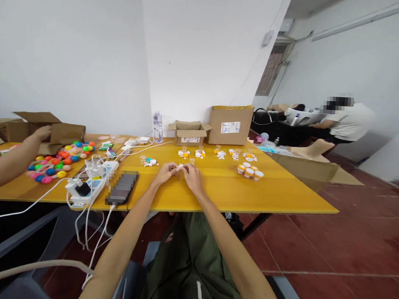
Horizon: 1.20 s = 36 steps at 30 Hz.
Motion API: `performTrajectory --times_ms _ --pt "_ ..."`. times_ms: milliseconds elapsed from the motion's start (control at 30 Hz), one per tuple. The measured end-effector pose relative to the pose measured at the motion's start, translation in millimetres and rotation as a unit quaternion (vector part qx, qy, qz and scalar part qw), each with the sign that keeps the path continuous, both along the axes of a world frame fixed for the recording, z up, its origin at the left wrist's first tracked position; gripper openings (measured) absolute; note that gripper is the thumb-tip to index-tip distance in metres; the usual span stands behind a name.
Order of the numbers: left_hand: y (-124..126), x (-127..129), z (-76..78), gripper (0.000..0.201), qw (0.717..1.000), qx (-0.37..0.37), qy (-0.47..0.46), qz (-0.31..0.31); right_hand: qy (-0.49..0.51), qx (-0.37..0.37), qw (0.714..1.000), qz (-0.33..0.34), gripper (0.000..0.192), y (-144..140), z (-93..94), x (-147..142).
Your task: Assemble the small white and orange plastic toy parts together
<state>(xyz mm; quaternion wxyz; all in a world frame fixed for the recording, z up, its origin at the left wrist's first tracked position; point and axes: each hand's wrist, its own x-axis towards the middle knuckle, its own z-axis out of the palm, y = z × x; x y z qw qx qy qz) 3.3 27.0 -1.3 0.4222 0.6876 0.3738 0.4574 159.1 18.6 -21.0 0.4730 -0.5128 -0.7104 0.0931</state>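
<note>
arms: two, bare, no sleeves | left hand: no glove, no ring seen | right hand: no glove | legs: dark green trousers

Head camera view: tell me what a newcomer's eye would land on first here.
First, the bright yellow table, with the person's left hand and right hand meeting at its middle, pinching a small white piece. Next, the heap of multicoloured plastic balls at the left end, by a co-worker's arm. Then the orange-capped little jars to the right and the cardboard box against the wall.
</note>
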Motion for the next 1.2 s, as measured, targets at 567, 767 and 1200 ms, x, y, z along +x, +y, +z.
performTrajectory --times_ms 567,767,1200 --pt "-1.3 0.8 4.8 0.021 1.0 -0.02 -0.001 0.005 0.008 -0.02 1.0 0.005 0.012 -0.5 1.3 -1.9" --pt "0.3 1.2 1.2 0.021 1.0 -0.018 -0.004 0.014 0.014 -0.027 1.0 0.006 0.013 0.1 0.9 -1.7" --pt "3.0 1.9 -2.5 0.02 1.0 -0.011 -0.004 0.022 0.028 -0.05 0.998 0.011 0.016 -2.9 6.3 -1.2"
